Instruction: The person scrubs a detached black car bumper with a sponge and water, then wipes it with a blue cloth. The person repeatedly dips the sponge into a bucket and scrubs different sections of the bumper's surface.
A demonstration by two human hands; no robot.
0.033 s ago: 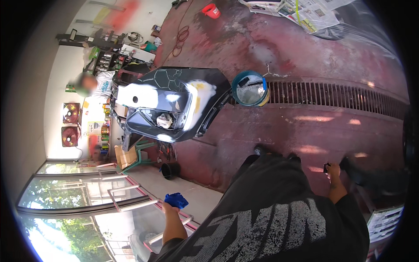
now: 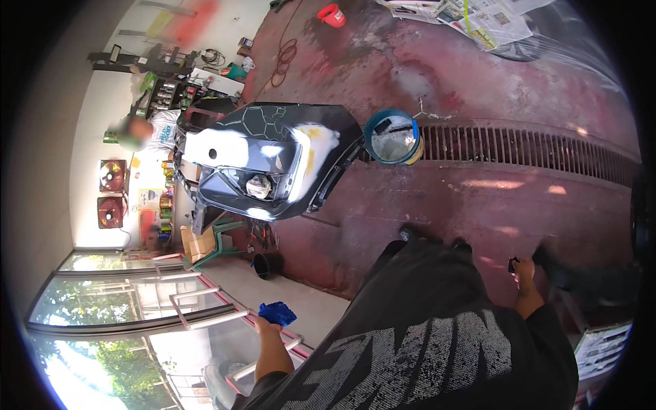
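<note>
My left hand point(image 2: 265, 326) is closed on a crumpled blue cloth point(image 2: 277, 313), held out at my side near the aluminium-framed glass. On my other side, my right hand point(image 2: 525, 269) grips a small dark object point(image 2: 512, 264); its kind is too small to make out. Ahead of me, apart from both hands, a dark car bumper point(image 2: 236, 186) is propped up off the floor. White and yellowish patches cover parts of it, and a round lamp sits in its opening. Just beyond its right end stands a teal bucket point(image 2: 367, 142) with cloudy water and a dark block inside.
A slatted floor drain point(image 2: 519, 147) runs right from the bucket. A red bucket point(image 2: 332, 16) and a coiled hose point(image 2: 283, 63) lie farther off. At left are a green chair point(image 2: 222, 239), a black bucket point(image 2: 265, 265) and another person point(image 2: 164, 131). A car point(image 2: 519, 48) under plastic and newspaper stands far right.
</note>
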